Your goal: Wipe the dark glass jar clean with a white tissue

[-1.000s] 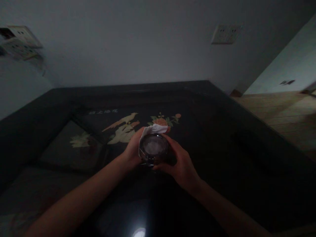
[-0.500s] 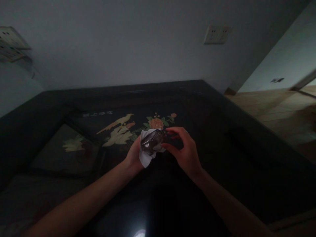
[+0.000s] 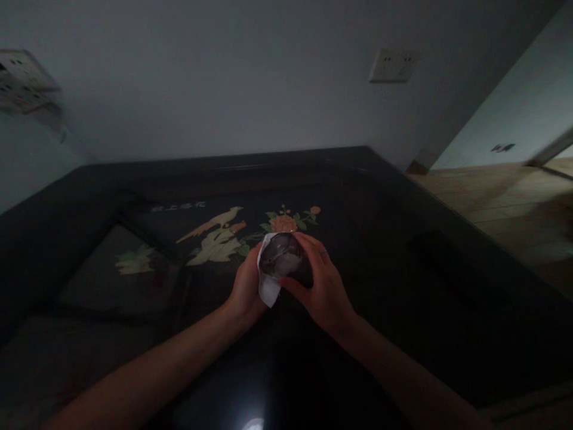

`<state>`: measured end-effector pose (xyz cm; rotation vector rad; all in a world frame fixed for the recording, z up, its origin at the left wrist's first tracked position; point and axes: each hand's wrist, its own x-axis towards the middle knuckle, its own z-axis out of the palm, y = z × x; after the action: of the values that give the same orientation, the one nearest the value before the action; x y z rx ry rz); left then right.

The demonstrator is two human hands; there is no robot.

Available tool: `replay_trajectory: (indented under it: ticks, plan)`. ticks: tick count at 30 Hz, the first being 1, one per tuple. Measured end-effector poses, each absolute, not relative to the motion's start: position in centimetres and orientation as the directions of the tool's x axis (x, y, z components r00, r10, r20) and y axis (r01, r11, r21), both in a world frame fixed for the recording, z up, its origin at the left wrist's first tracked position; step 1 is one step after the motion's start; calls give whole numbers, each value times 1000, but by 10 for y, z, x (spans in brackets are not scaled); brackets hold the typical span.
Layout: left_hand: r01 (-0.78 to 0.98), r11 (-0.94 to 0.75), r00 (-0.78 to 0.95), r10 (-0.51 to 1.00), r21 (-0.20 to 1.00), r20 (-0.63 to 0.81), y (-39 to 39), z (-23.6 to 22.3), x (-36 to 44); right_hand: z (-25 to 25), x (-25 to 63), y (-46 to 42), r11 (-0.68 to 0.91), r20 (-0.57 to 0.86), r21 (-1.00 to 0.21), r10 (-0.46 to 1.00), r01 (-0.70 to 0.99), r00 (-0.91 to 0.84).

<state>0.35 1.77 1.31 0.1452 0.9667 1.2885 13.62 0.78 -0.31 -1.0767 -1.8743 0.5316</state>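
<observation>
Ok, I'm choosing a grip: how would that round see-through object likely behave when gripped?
The round see-through object is likely slippery, given its glossy highlights. It's probably stiff: its visible curve looks undented beside the right hand. Its rounded side might roll if released.

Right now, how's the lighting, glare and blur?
Head view: dim, with the tabletop near black at right; head view: bright glare on the tabletop at the bottom edge; head view: upper-left sockets smeared; head view: the white wipe stands out, but detail on the dark glassy object is murky.
</observation>
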Motion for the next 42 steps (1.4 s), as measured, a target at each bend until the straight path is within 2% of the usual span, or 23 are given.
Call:
replay_trajectory:
  ticks: [6, 10, 12, 15, 18, 21, 25, 28, 32, 36, 39, 42]
  plan:
    - [-681, 311, -110, 852, 663, -513, 3, 21, 14, -6, 135, 9, 462, 445, -735, 881, 496, -161]
    - [-648, 266, -152, 873, 714, -464, 1, 27, 16, -2, 139, 11, 446, 454, -790, 887, 420, -88]
    - [-642, 250, -155, 884, 725, -442, 5, 28, 12, 1, 141, 12, 418, 425, -853, 904, 314, -49]
    - [-643, 251, -151, 885, 724, -440, 15, 28, 5, 4, 141, 14, 337, 335, -939, 941, 63, -46]
    - [-614, 207, -200, 893, 762, -404, 19, 30, -1, 6, 138, 13, 240, 255, -961, 961, -136, -105]
    - [-475, 83, -214, 955, 876, -206, 14, 30, -3, 5, 135, 11, 148, 183, -969, 968, -198, -172]
    - [-258, -153, -95, 987, 954, 133, 3, 22, -3, 0, 131, 7, 122, 161, -974, 964, -189, -210]
    - [-139, -259, -73, 965, 956, 251, 1, 19, -5, -5, 128, 7, 135, 169, -974, 967, -181, -191]
    - [-73, -333, -65, 942, 940, 328, 3, 22, -9, -10, 124, 5, 118, 165, -964, 968, -239, -190]
    - [-122, -304, -113, 950, 945, 291, 6, 25, -12, -9, 123, 2, 163, 196, -968, 966, -191, -171]
    - [-261, -138, -128, 986, 955, 108, 11, 26, -13, -5, 125, 0, 212, 231, -970, 959, -121, -164]
    - [-410, 67, -120, 985, 910, -127, 17, 33, -12, -3, 126, -1, 264, 284, -956, 942, -127, -180]
